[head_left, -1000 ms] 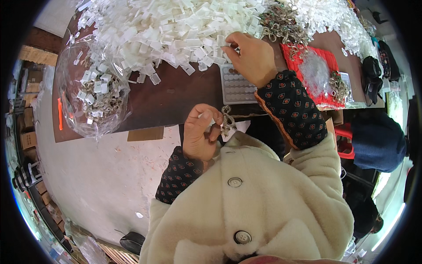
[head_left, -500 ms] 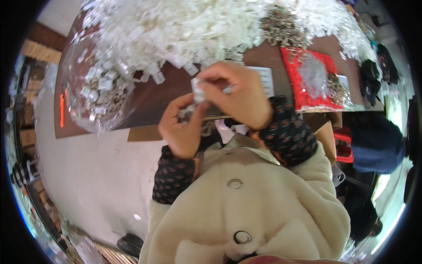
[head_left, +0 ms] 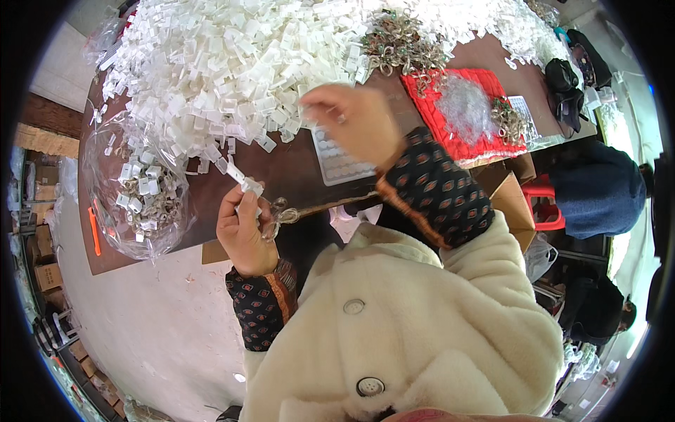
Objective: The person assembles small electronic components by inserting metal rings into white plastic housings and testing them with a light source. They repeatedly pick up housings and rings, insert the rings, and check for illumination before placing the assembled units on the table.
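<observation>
My left hand (head_left: 246,235) is closed, pinching a small white plastic piece (head_left: 245,181) above the table's near edge. Several shiny metallic loops (head_left: 283,214) hang beside its fingers, apparently held in the same hand. My right hand (head_left: 362,123), smeared by motion, hovers at the near edge of a large heap of small white plastic pieces (head_left: 232,63). Whether it holds anything is too blurred to see. Partly below that hand lies a white tray with round cells (head_left: 342,169).
At left stands a clear plastic bag (head_left: 176,235) of white pieces with metal parts, beside an orange tool (head_left: 94,231). A pile of metal loops (head_left: 404,46), a red cloth (head_left: 460,144) and a dark bag (head_left: 562,88) lie rightward. A person (head_left: 598,200) sits at right.
My hands, close together before, have separated. The right has moved up to the white heap; the left has dropped slightly left, keeping a white piece. The view has shifted.
</observation>
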`<action>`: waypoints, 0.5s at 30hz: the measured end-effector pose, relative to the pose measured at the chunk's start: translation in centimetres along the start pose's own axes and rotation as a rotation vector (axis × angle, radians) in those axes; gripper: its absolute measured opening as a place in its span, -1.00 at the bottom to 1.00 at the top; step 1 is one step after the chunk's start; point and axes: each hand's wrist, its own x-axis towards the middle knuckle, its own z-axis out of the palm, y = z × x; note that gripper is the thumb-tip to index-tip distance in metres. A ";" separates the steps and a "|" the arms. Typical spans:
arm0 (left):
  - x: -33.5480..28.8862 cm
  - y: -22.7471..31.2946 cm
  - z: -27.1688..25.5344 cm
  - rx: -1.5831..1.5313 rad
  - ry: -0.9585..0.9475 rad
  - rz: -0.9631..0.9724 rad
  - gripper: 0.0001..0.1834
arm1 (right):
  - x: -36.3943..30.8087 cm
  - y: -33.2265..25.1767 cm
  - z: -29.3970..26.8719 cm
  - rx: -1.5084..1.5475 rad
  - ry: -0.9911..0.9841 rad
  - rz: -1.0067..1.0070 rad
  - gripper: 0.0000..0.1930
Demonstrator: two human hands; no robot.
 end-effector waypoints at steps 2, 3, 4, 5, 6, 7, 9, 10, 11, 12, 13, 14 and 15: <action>-0.1 0.3 -0.5 -0.066 -0.085 -0.035 -0.80 | 1.7 3.8 -3.5 -0.217 0.167 -0.069 -0.83; -0.3 0.2 -0.6 -0.085 -0.092 -0.054 -0.79 | 2.6 5.8 -5.0 -0.387 0.272 -0.142 -0.85; -0.4 0.0 -0.6 -0.113 -0.097 -0.074 -0.79 | 3.2 7.8 -6.5 -0.474 0.236 -0.064 -0.86; -0.6 -0.1 -0.5 -0.141 -0.102 -0.094 -0.78 | 3.4 9.4 -7.6 -0.575 0.190 0.101 -0.86; -0.8 -0.4 -0.4 -0.163 -0.130 -0.115 -0.76 | 3.3 10.8 -8.0 -0.597 0.176 0.052 -0.87; -0.9 -0.6 -0.2 -0.172 -0.152 -0.121 -0.75 | 3.3 11.9 -8.2 -0.635 0.151 0.088 -0.88; -1.2 -1.1 0.1 -0.186 -0.193 -0.136 -0.74 | 3.3 13.3 -8.3 -0.730 0.114 0.098 -0.87; -1.3 -1.2 0.2 -0.212 -0.229 -0.176 -0.72 | 3.2 13.7 -8.3 -0.788 0.105 0.071 -0.86; -1.4 -1.4 0.4 -0.206 -0.221 -0.172 -0.72 | 3.2 13.9 -8.3 -0.832 0.095 0.016 -0.84; -1.4 -1.4 0.5 -0.198 -0.214 -0.169 -0.72 | 3.2 13.9 -8.5 -0.802 0.123 -0.006 -0.83; -1.5 -1.5 0.7 -0.190 -0.207 -0.167 -0.71 | 3.3 13.7 -8.9 -0.759 0.150 -0.058 -0.82; -1.6 -1.6 0.8 -0.199 -0.214 -0.176 -0.71 | 3.4 13.5 -9.5 -0.721 0.178 -0.080 -0.81; -1.6 -1.6 1.0 -0.207 -0.223 -0.186 -0.71 | 3.3 13.1 -10.0 -0.621 0.227 -0.084 -0.79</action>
